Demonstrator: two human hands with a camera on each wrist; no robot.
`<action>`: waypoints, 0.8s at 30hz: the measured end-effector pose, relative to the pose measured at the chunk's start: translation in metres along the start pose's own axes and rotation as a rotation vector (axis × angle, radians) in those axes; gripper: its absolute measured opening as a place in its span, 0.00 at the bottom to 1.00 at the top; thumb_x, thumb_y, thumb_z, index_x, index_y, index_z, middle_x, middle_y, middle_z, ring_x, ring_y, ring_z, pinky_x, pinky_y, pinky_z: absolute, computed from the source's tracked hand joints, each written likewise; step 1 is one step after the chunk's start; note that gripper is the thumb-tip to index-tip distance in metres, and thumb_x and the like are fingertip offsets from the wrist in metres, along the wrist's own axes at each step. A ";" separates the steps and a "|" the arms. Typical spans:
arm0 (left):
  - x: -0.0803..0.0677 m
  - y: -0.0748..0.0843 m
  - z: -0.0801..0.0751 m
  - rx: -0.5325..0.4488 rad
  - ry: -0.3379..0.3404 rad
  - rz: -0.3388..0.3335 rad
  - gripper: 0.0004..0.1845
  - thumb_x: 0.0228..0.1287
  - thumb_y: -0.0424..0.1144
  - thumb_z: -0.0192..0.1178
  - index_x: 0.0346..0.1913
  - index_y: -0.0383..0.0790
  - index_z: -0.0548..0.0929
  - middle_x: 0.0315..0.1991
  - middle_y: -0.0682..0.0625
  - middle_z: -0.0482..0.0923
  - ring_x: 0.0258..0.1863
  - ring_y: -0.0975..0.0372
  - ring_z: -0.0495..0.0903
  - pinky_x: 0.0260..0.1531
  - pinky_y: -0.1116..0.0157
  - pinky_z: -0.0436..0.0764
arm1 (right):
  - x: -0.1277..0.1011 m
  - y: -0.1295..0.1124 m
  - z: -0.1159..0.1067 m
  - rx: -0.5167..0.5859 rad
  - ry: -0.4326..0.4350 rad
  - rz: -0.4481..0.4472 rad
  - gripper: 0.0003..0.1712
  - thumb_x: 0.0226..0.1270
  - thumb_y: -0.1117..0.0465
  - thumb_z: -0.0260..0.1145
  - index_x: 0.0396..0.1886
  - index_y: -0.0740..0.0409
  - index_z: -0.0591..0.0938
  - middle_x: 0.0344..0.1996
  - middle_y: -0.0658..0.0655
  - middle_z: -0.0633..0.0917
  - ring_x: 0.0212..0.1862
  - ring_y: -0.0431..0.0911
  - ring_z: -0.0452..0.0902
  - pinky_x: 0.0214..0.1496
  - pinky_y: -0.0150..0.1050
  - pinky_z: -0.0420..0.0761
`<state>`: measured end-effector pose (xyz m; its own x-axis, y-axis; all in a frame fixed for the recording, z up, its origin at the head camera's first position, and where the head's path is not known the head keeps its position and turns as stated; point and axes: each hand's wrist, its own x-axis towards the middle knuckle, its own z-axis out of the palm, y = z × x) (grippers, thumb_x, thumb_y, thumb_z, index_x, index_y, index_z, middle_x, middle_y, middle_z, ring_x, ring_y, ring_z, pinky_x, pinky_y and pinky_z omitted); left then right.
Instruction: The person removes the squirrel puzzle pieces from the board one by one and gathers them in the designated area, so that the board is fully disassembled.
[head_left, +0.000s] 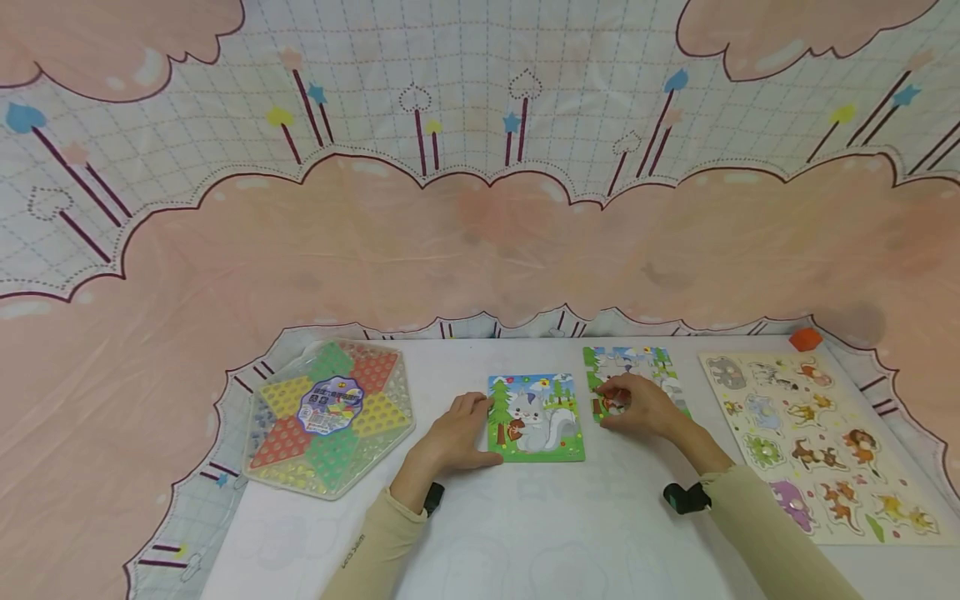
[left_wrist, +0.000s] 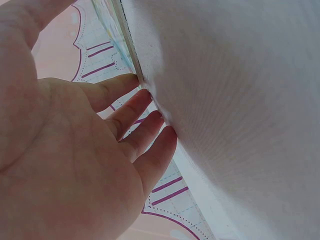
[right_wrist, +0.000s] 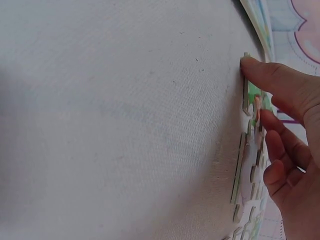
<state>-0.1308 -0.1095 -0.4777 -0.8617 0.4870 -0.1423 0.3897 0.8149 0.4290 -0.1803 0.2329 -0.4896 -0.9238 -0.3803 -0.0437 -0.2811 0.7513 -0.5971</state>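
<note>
A square squirrel picture puzzle board (head_left: 551, 421) lies flat near the middle of the table. My left hand (head_left: 450, 437) is at its left side, thumb by the near left corner and fingers stretched along the left edge. To the right lies a second squirrel puzzle in loose pieces (head_left: 660, 360), with gaps between several of them. My right hand (head_left: 647, 408) is over its near left part. Thumb and index finger pinch a puzzle piece (right_wrist: 254, 90) with green on its face, while the other fingers curl. The hand hides part of these pieces in the head view.
A hexagonal plastic box of Chinese checkers (head_left: 330, 467) lies on the left. On the right, a large animal puzzle board (head_left: 757, 392) lies partly under my right sleeve. An orange-red block (head_left: 806, 338) sits at the far right corner of the white table (head_left: 525, 533). A patterned cloth hangs behind.
</note>
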 end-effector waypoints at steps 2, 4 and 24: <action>0.000 0.000 0.001 0.000 -0.001 0.002 0.48 0.55 0.54 0.72 0.71 0.31 0.64 0.67 0.40 0.62 0.68 0.49 0.61 0.63 0.52 0.69 | 0.000 0.001 0.000 0.004 0.003 -0.002 0.26 0.46 0.57 0.82 0.47 0.58 0.85 0.37 0.50 0.81 0.40 0.46 0.73 0.45 0.44 0.74; 0.000 0.000 0.001 0.004 -0.005 0.001 0.48 0.55 0.54 0.71 0.72 0.31 0.63 0.67 0.40 0.62 0.68 0.49 0.60 0.63 0.52 0.68 | -0.001 0.001 0.000 0.013 0.005 -0.009 0.26 0.46 0.57 0.82 0.47 0.58 0.85 0.37 0.51 0.81 0.40 0.47 0.73 0.45 0.44 0.74; 0.004 -0.003 0.000 0.027 0.031 -0.022 0.45 0.56 0.54 0.70 0.70 0.31 0.67 0.69 0.38 0.63 0.68 0.47 0.63 0.63 0.50 0.67 | -0.001 -0.006 0.002 0.031 0.122 -0.041 0.16 0.59 0.60 0.73 0.45 0.63 0.85 0.43 0.58 0.83 0.44 0.52 0.75 0.48 0.51 0.75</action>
<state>-0.1347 -0.1098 -0.4797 -0.8795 0.4595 -0.1237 0.3789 0.8335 0.4020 -0.1775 0.2274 -0.4880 -0.9369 -0.3408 0.0777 -0.3129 0.7186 -0.6211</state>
